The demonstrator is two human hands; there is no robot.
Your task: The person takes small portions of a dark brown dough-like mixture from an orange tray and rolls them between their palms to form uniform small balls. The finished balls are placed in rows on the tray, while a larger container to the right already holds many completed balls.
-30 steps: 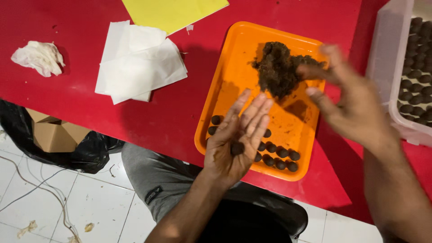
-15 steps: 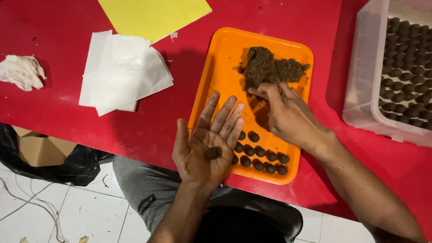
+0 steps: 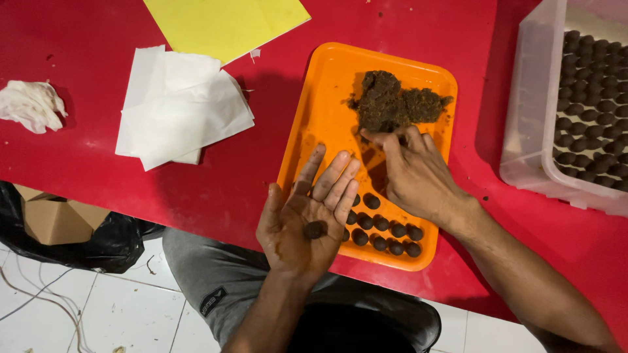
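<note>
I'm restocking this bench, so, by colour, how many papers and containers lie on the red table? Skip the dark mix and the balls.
Orange: 1, rectangular orange plastic tray
Yellow: 1, yellow paper sheet
White: 2, stack of white paper sheets and crumpled white tissue
Clear: 1, clear plastic bin
Total: 5

Left hand [image 3: 306,219] lies palm-up, a dark ball [image 3: 314,229] on it; right hand [image 3: 413,171] digs into the brown mass [image 3: 392,104] — orange tray [image 3: 327,98].
</note>
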